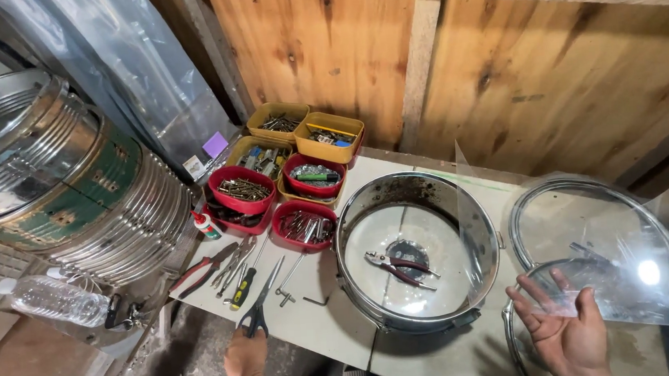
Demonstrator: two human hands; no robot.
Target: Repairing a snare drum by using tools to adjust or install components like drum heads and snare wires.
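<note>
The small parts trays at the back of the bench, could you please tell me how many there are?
7 trays: three yellow at the back, four red nearer; another yellow one may hide beneath.

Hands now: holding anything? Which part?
Left hand grips the scissors by their handle loops. Right hand supports the clear plastic sheet at its lower left edge, fingers spread behind it.
</note>
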